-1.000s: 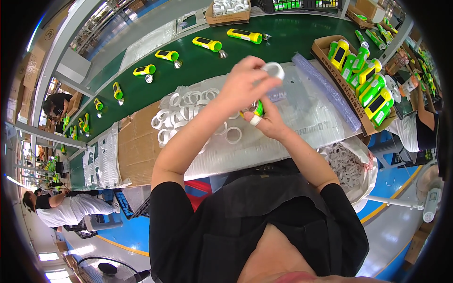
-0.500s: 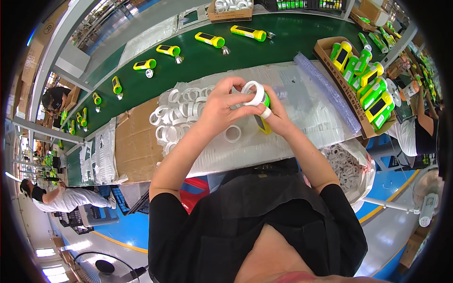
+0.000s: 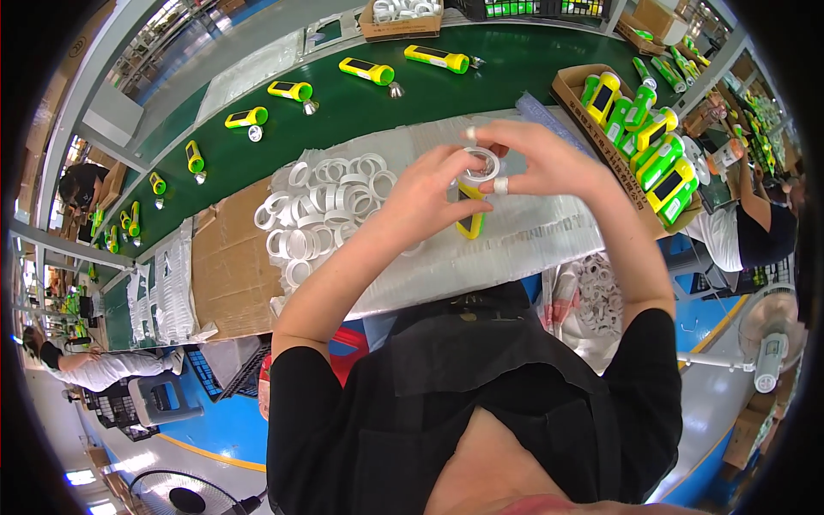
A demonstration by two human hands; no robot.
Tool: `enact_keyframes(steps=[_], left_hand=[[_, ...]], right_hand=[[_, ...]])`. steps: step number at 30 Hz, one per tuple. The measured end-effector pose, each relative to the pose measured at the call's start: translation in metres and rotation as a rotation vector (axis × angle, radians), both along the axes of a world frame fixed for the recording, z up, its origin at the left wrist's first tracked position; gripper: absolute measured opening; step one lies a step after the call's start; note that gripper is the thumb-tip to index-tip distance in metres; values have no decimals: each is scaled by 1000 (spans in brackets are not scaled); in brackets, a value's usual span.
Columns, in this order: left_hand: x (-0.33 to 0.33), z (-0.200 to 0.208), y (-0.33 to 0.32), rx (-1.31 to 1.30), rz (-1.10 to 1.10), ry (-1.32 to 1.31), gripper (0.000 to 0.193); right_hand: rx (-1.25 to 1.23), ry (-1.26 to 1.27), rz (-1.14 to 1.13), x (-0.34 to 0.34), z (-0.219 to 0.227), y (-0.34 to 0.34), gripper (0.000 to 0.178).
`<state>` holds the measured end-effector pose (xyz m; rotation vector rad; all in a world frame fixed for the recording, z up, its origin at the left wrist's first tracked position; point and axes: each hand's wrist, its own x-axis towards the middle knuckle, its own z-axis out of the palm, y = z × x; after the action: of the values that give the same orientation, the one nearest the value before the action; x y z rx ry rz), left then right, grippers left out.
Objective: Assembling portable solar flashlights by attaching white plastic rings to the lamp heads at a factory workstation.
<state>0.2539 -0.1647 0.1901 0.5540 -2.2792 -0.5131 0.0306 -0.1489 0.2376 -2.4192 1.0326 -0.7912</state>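
Observation:
A yellow-and-green flashlight stands tilted between my hands, with a white ring around its head end. My left hand is closed on the head end, fingertips at the ring's rim and thumb below it. Curved around the other side, my right hand has its fingers apart. Its thumb touches the ring's edge, and the index finger reaches beyond the ring without gripping. White covers sit on that thumb and index fingertip. Beside my left hand lies a heap of loose white rings.
Several flashlights with silver reflector cups line the green belt. A carton of flashlights stands at right, near a bubble-wrap roll. Below the table's edge hangs a bag of white parts. Other people work at both sides.
My right hand has loosened from the flashlight body and swung up around the ring, fingers spreading. The ring now sits lower on the flashlight's head. The view has shifted slightly.

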Motion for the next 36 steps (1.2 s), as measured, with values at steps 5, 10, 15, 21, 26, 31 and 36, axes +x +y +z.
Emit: enact_keyframes(steps=[5,10,15,21,26,31,36], left_hand=[[-8,-8,-3,178,-16,53,40],[-14,-11,-5,198,-3,67,42],[-24,-13,-4,128,56,53,41],[-27,-17,-6,76,95,73,41],[-31,-21,-5,61,47,143,42],[-28,-20,-8,126,45,82,42],[-33,-24,-6,41,87,132,43]], right_hand=[[128,372,157,6,22,-19,40],[188,360,62,7,23,-20,36],[190,430,-217,15,11,-10,46],[227,723,-532,26,26,-4,59],[94,239,59,-1,9,-8,55],[214,461,-349,14,11,-4,46],[39,195,-256,4,-6,-3,45]])
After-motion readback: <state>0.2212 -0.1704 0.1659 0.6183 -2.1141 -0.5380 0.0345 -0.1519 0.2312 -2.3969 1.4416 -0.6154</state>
